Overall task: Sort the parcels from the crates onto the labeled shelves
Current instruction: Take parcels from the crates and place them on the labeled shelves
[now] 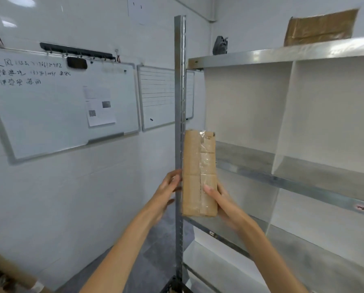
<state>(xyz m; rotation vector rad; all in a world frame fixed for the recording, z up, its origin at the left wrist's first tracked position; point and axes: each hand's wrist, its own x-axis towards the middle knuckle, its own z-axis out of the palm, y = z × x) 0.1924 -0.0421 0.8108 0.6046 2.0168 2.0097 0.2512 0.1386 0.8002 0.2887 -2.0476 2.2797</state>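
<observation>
1. The cardboard parcel (199, 174) is not on any shelf yet. It is held upright in the air, just beside the shelving's steel post (180, 92) and about level with the middle shelf (282, 180).
2. The right grip (221, 199) holds the parcel's lower right side, with the thumb on the taped front and the fingers hidden behind. The left grip (170, 185) lies at the parcel's left edge by the post. It is blurred, so I cannot tell whether it clasps or only steadies.
3. The parcel is tall and held low, so I'd expect it to tip if the left grip came away.
4. Its left edge is right against the post. Swinging it in could catch on the post or knock the white divider (282, 123).
5. It could also land in the wrong compartment. The reddish label (360, 207) on the rail is too small to read.
6. A cardboard box (320, 28) and a dark grey object (220, 45) sit on the top shelf. Two whiteboards (60, 102) hang on the wall.
</observation>
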